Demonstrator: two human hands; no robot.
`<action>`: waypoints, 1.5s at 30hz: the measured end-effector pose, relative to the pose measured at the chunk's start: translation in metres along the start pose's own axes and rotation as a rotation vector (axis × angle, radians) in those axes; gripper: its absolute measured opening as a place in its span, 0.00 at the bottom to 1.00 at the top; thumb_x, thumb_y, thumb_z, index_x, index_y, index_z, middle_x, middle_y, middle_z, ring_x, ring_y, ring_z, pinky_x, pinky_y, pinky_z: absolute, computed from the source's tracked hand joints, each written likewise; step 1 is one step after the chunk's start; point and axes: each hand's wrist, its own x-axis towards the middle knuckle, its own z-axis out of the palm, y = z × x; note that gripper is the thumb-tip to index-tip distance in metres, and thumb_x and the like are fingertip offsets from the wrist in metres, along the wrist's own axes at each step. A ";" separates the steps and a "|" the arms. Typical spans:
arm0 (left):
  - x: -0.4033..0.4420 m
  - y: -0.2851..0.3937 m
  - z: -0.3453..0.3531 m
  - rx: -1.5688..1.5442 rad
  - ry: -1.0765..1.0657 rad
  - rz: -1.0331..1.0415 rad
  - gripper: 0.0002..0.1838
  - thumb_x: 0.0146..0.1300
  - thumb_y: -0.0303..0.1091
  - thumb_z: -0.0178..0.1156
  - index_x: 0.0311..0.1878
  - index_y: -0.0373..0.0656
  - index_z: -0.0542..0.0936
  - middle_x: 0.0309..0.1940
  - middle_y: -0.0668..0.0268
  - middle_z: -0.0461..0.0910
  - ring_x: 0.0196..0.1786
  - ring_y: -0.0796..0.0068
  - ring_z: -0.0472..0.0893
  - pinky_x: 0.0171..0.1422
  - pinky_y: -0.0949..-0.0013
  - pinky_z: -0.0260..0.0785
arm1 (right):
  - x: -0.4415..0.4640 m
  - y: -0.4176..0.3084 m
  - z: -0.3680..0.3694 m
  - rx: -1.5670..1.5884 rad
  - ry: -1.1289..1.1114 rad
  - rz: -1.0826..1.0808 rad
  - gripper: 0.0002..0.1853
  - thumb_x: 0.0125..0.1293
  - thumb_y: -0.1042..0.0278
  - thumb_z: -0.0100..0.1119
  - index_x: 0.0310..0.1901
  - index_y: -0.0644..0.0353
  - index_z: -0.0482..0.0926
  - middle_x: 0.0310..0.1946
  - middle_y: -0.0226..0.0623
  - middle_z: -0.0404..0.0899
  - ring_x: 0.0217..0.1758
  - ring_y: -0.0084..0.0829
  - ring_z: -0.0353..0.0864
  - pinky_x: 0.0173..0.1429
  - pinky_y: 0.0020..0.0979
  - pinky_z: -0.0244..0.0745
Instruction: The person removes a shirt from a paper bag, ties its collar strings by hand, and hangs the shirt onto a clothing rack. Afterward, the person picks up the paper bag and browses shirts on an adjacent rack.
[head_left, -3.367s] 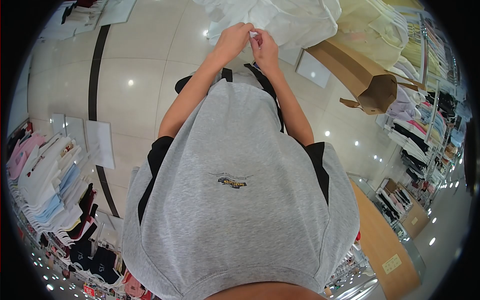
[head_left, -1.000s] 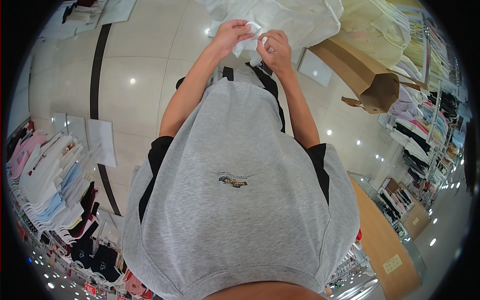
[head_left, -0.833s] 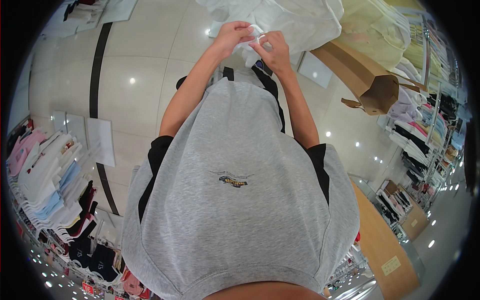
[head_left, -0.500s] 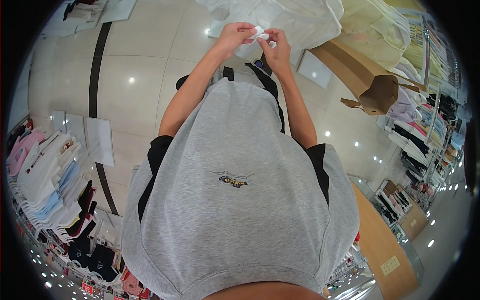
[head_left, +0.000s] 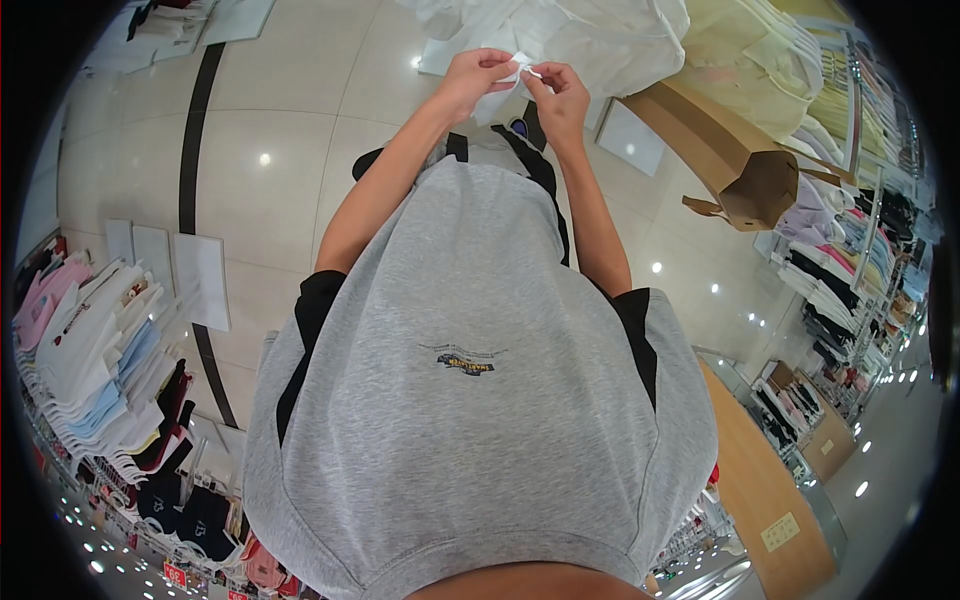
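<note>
Out in front of me my left hand (head_left: 478, 80) pinches a small piece of white fabric (head_left: 520, 63) between thumb and fingers. My right hand (head_left: 560, 98) is closed on the same piece from the other side, its thumb and fingertips pressed together. The piece lies against a white garment (head_left: 600, 45) that hangs just beyond my hands; I cannot tell which part of it this is. Its far edge runs out of view at the top. A pale yellow garment (head_left: 745, 70) hangs to the right of the white one.
A brown paper bag (head_left: 705, 130) with handles stands at the right of the white garment. Racks of clothes (head_left: 100, 350) line the left side, and more hanging clothes (head_left: 835, 270) fill the right. A wooden counter (head_left: 765, 470) is at lower right. Beneath is a tiled floor (head_left: 260, 200).
My right hand has shifted slightly right and down, and its fingers have closed more. Less of the white fabric shows between my hands. My left hand has barely moved.
</note>
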 end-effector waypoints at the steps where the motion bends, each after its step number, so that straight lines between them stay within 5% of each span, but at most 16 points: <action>1: -0.001 0.001 0.001 0.001 0.000 0.005 0.15 0.65 0.28 0.64 0.50 0.29 0.77 0.44 0.60 0.80 0.48 0.70 0.82 0.56 0.68 0.80 | 0.000 -0.001 0.000 -0.018 -0.004 0.004 0.10 0.61 0.69 0.69 0.40 0.67 0.83 0.34 0.34 0.85 0.37 0.22 0.81 0.44 0.25 0.76; 8: -0.002 0.001 0.003 0.077 0.009 0.051 0.15 0.66 0.27 0.62 0.52 0.29 0.77 0.45 0.59 0.80 0.49 0.70 0.82 0.58 0.68 0.79 | -0.005 -0.007 0.005 -0.162 -0.033 -0.107 0.11 0.61 0.68 0.69 0.41 0.65 0.85 0.36 0.39 0.87 0.39 0.27 0.84 0.45 0.27 0.77; 17: -0.001 0.002 0.008 -0.028 0.019 0.037 0.15 0.65 0.24 0.63 0.51 0.25 0.76 0.46 0.55 0.80 0.48 0.66 0.83 0.54 0.68 0.81 | -0.004 0.009 0.004 -0.273 0.072 -0.212 0.09 0.65 0.71 0.64 0.44 0.65 0.85 0.37 0.37 0.86 0.39 0.22 0.82 0.45 0.24 0.75; 23: -0.002 0.003 0.011 -0.048 0.034 -0.009 0.14 0.67 0.26 0.61 0.53 0.28 0.76 0.47 0.57 0.80 0.49 0.68 0.82 0.58 0.66 0.80 | -0.003 0.014 0.004 0.020 0.077 -0.006 0.08 0.64 0.73 0.62 0.43 0.65 0.84 0.37 0.38 0.85 0.40 0.24 0.82 0.48 0.27 0.76; 45: 0.002 -0.003 0.006 0.080 0.027 0.107 0.16 0.61 0.25 0.66 0.51 0.29 0.79 0.44 0.57 0.82 0.46 0.70 0.83 0.54 0.71 0.78 | 0.005 0.010 -0.004 0.110 -0.068 0.074 0.10 0.66 0.73 0.65 0.45 0.69 0.82 0.38 0.33 0.84 0.40 0.19 0.81 0.47 0.21 0.75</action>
